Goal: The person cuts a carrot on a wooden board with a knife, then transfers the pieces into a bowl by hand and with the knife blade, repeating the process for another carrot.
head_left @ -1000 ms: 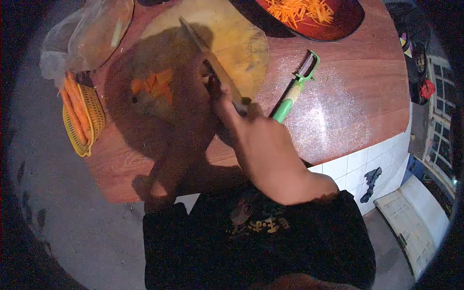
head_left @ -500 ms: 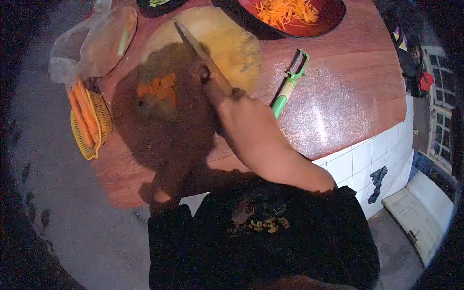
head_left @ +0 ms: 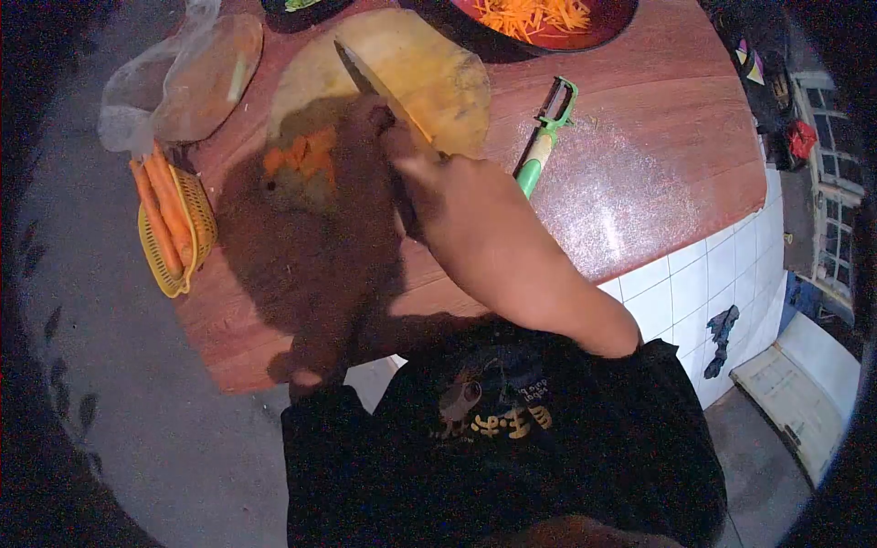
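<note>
My right hand is closed on a knife, its blade pointing up and to the left over a round wooden cutting board. Orange carrot pieces lie in a shadowed patch left of that hand. The left forearm reaches forward from the black sleeve into dark shadow, where I cannot make out my left hand or its fingers. Just right of my right hand, a green-handled peeler rests on the table.
Whole carrots fill a yellow basket at the table's left edge. Behind it lies a clear plastic bag. A red bowl of shredded carrot and a dark bowl with something green stand at the back.
The view has shifted slightly. My right hand keeps its hold on the knife, close to the same spot over the board. The carrot pieces look much the same.
</note>
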{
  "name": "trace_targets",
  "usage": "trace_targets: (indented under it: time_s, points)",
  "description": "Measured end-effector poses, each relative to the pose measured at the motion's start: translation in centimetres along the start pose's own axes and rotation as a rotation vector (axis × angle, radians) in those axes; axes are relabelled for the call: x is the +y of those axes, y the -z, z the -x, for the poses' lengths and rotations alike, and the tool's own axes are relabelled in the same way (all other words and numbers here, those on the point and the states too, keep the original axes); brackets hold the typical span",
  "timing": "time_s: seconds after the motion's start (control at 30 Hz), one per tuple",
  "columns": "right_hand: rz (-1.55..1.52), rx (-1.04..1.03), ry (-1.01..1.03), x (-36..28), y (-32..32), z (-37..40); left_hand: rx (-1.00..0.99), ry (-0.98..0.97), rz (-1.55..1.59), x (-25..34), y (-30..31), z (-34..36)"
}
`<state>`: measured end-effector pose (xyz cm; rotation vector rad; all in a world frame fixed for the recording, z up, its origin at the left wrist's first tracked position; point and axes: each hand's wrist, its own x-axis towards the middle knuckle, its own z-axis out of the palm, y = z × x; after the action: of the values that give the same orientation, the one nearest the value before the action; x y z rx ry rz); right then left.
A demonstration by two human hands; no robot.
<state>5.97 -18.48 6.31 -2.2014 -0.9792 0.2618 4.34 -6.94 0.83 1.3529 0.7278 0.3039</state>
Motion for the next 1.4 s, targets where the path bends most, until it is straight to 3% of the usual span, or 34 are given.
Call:
trace_targets:
  time_s: [0.1, 0.47, 0.6, 0.9, 0.97, 1.03, 1.07, 1.1, 1.2, 1.27, 1.4]
  points:
    - [-0.077, -0.092, -0.186, 0.0, -0.7, -0.6, -0.007, -0.014, -0.017, -0.1, 1.4, -0.4]
    - [-0.080, -0.046, -0.012, -0.1, -0.5, -0.4, -0.032, -0.119, -0.085, 0.1, 1.9, 1.0]
    - [-0.038, -0.071, -0.101, 0.3, -1.7, -0.5, -0.034, -0.136, -0.111, -0.4, 2.1, 0.4]
    - [-0.145, -0.016, -0.028, 0.5, -1.3, -0.8, -0.045, -0.197, -0.174, -0.6, 2.1, -1.8]
    - [-0.169, -0.080, -0.104, 0.5, -1.0, -1.0, -0.055, -0.231, -0.184, -0.5, 1.7, -0.3]
    - [-0.096, 0.002, -0.019, 0.6, -1.5, -0.8, -0.055, -0.256, -0.190, -0.4, 2.0, 0.5]
    - [-0.033, 0.077, 0.053, 0.5, -1.8, -0.5, -0.057, -0.256, -0.199, 0.2, 6.5, 5.6]
    - [-0.036, 0.072, 0.047, 0.6, -2.0, -0.6, -0.059, -0.256, -0.206, -0.7, 3.3, -0.5]
    - [-0.215, 0.005, -0.061, 0.1, -1.0, -1.1, -0.071, -0.284, -0.226, -0.9, 1.8, -1.7]
    - [-0.594, 0.068, -0.187, -1.3, 0.2, -0.6, -0.072, -0.317, -0.232, -0.6, 1.3, -1.8]
    - [-0.558, -0.020, -0.299, -0.5, -0.7, -1.4, -0.076, -0.333, -0.262, -1.0, 1.1, -2.3]
